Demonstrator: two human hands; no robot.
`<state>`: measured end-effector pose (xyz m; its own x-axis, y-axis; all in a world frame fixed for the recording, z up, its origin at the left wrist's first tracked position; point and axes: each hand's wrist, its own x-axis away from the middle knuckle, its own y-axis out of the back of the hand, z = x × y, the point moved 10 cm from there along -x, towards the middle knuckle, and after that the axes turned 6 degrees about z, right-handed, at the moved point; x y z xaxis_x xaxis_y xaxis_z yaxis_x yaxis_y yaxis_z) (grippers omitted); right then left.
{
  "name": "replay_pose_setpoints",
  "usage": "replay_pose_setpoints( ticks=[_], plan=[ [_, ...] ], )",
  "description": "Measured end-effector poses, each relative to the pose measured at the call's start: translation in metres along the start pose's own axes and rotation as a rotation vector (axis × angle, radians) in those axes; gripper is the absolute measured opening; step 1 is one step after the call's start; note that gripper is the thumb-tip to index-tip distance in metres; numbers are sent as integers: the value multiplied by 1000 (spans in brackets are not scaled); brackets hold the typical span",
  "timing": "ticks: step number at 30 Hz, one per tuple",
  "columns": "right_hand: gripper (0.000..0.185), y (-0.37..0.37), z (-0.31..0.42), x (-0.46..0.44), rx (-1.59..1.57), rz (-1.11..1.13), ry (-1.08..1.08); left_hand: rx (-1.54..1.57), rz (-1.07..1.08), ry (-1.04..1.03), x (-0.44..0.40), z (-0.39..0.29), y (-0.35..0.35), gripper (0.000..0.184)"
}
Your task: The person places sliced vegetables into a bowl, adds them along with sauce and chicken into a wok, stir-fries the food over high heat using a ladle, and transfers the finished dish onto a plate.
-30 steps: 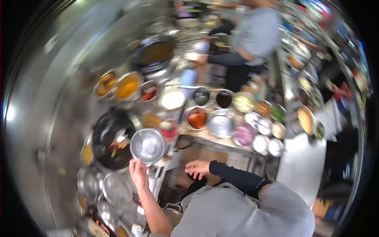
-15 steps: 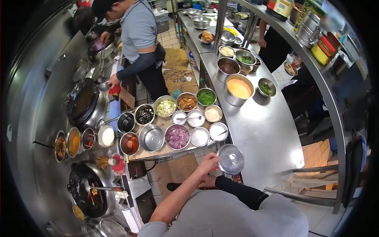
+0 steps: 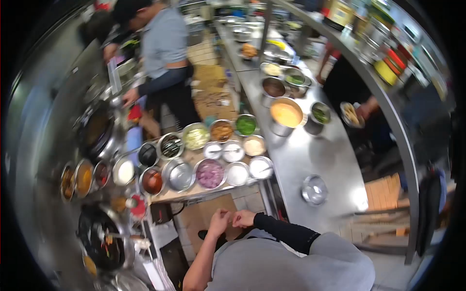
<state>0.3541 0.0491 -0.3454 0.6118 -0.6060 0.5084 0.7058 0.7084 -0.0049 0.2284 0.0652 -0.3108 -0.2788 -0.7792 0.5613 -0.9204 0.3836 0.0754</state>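
My left hand [image 3: 220, 222] is in front of my body, its fingers drawn together close to my right hand [image 3: 243, 218]. Both are slightly blurred, so what lies between the fingertips, if anything, cannot be made out. A metal bowl [image 3: 314, 190] rests on the steel counter [image 3: 310, 150] to the right of my hands. Beyond my hands stands a row of containers, with chopped purple onion [image 3: 210, 173] and white contents [image 3: 237, 173] nearest. At the left, a black wok [image 3: 101, 236] holds some food and a ladle [image 3: 124, 236].
A co-worker [image 3: 165, 53] stands at the stove at the upper left, by another wok [image 3: 97, 127]. A pot of orange liquid [image 3: 286, 114] is on the counter. Another person's hand [image 3: 370, 107] holds a bowl beyond it. A metal shelf post [image 3: 405, 160] curves along the right.
My left hand has let go of the metal bowl, which now sits on the right counter, and has moved back left beside my right hand. The view has turned from the stove toward the counter.
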Motion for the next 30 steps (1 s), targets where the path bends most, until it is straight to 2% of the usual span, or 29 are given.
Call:
replay_pose_setpoints(
  ticks=[2, 5, 7, 8, 10, 12, 14, 16, 17, 19, 20, 21, 22, 24, 26, 28, 30],
  plan=[
    [24, -10, 41, -6, -104, 51, -194, 161, -201, 103, 43, 57, 63, 32],
    [14, -49, 104, -41, -170, 222, -202, 432, -583, 232, 139, 143, 150, 28],
    [10, -83, 126, -80, -130, 352, -133, 463, -884, 235, 207, 223, 206, 30],
    [9, -106, 140, -99, -96, 399, -87, 468, -999, 239, 242, 258, 226, 31],
    [7, -154, 183, -132, -12, 497, -24, 328, -1224, 459, 323, 284, 263, 34],
    [9, -194, 229, -167, 79, 498, 62, 59, -1453, 554, 396, 263, 293, 34],
    [14, -238, 266, -210, 186, 438, 173, -45, -1517, 603, 425, 281, 308, 40],
    [25, -270, 313, -239, 578, 75, 679, -90, -1587, 669, 442, 297, 315, 42],
    [31, -297, 325, -250, 655, 92, 695, -65, -1443, 765, 433, 311, 316, 45],
    [42, -354, 339, -261, 770, 197, 729, -129, -1481, 793, 433, 298, 317, 46],
    [40, -385, 324, -276, 752, 466, 533, -161, -1491, 801, 432, 292, 319, 46],
    [38, -397, 306, -296, 774, 437, 502, -165, -1446, 812, 428, 301, 320, 45],
    [33, -403, 320, -288, 940, 331, 445, -134, -1415, 797, 426, 308, 321, 44],
    [32, -409, 326, -278, 828, 226, 532, -86, -1340, 762, 427, 312, 324, 43],
    [28, -397, 333, -252, 483, 317, 445, -41, -1292, 739, 428, 312, 327, 40],
    [23, -377, 329, -206, 121, 499, 17, -48, -1356, 534, 430, 277, 343, 36],
    [20, -344, 313, -185, 36, 461, 15, -120, -1415, 435, 435, 213, 368, 30]
  ],
)
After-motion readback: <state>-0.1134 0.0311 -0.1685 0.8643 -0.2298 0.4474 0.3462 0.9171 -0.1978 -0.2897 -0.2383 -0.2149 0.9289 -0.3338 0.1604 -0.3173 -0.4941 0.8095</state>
